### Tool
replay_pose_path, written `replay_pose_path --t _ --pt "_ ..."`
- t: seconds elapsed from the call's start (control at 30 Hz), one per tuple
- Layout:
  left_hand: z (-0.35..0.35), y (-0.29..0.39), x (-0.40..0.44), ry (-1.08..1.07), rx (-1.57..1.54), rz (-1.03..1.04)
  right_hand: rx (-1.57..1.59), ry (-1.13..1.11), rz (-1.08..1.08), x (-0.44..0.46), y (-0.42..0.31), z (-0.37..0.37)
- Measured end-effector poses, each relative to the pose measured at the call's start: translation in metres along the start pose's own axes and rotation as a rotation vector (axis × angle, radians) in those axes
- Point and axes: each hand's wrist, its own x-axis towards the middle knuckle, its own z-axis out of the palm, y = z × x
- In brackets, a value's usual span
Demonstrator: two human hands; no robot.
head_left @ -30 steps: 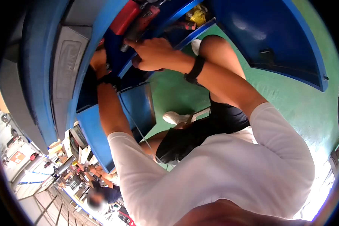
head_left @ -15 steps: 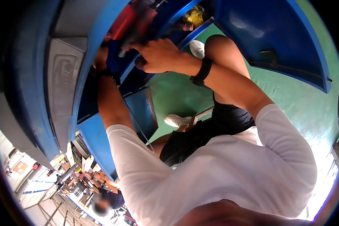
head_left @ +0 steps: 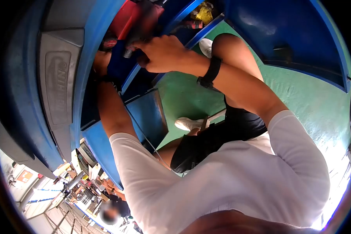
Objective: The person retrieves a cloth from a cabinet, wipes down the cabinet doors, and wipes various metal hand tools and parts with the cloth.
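Right hand [head_left: 165, 53] at a dark-and-red power tool [head_left: 139, 34]

The right index finger stretches out, its tip at the tool's cylindrical metal nose; the other fingers' grip cannot be told. Beyond that fingertip runs the blurred tool body, a glossy red case [head_left: 122, 22] alongside. The left hand [head_left: 102, 62] is partly hidden, its fingers' state unclear, near a round red-and-black object [head_left: 110, 42]. Past the right knuckles, a crumpled yellow bag [head_left: 203, 13] sits inside the blue metal cabinet [head_left: 205, 31].
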Motion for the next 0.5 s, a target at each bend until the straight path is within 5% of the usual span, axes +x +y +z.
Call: replay_pose_path --t 0.07,0.27,0.33,0.5 --pt "0.020 -0.019 0.010 0.142 -0.120 0.182 -0.029 -0.013 -0.002 0.004 0.002 0.004" --pt "0.014 -0.011 0.005 -0.049 -0.239 -0.024 -0.109 -0.088 0.008 0.007 0.004 0.009" --pt "0.021 -0.020 0.005 0.024 -0.379 0.078 -0.139 -0.102 -0.011 0.009 0.007 0.017" --pt "0.006 -0.010 -0.031 -0.003 -0.144 0.057 -0.034 0.043 0.007 0.014 0.004 0.019"
